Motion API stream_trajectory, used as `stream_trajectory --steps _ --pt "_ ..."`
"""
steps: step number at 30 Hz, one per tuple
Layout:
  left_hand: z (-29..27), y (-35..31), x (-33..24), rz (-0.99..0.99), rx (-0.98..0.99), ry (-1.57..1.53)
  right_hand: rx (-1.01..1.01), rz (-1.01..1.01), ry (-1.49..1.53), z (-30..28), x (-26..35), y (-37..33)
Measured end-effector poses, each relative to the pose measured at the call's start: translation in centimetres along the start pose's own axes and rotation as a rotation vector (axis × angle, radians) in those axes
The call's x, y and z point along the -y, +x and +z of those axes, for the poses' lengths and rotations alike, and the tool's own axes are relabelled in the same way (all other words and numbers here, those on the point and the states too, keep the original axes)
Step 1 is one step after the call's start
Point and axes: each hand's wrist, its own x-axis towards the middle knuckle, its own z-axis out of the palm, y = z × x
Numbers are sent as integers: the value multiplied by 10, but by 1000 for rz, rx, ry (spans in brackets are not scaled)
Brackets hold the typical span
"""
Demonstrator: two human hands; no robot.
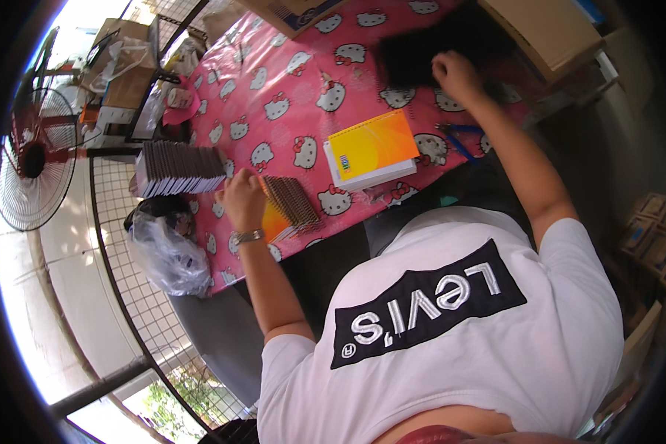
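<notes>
My left hand (243,200), fingers curled, is at the table's left side, between a row of dark-edged booklets (179,168) and a row of orange-covered booklets with bound edges (292,203). It is close against the orange row; what its fingers hold, if anything, is hidden. My right hand (456,75) is closed in a pinch at the near edge of a black, fuzzy-looking heap (448,43); anything between its fingertips is too small to make out. Between my hands lies a yellow-and-orange cover sheet (374,144) with a punched edge, on top of white sheets (374,177).
Blue-handled pliers (462,140) lie right of the cover sheet. A pink patterned cloth (296,111) covers the table. Cardboard boxes (547,33) stand at the far right. A clear plastic bag (170,255) hangs by the left edge, near a standing fan (37,159).
</notes>
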Motion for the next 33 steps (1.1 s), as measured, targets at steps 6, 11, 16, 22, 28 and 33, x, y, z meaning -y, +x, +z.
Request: stream_trajectory --steps 6,11,16,22,28,33 --pt "25 -39 8 -127 -129 -278 -170 192 -424 48 -28 46" --pt "52 -83 38 -252 -11 -641 -114 89 -524 51 -33 48" --pt "46 -84 38 -495 123 -1038 -102 155 -273 42 -28 50" --pt "-11 -43 -41 5 -341 -432 -410 -58 58 2 -19 57" --pt "-59 -38 -171 787 -63 -388 -169 -297 374 -49 72 8" --pt "-66 -9 -173 897 65 -552 160 -13 650 -71 71 -46"
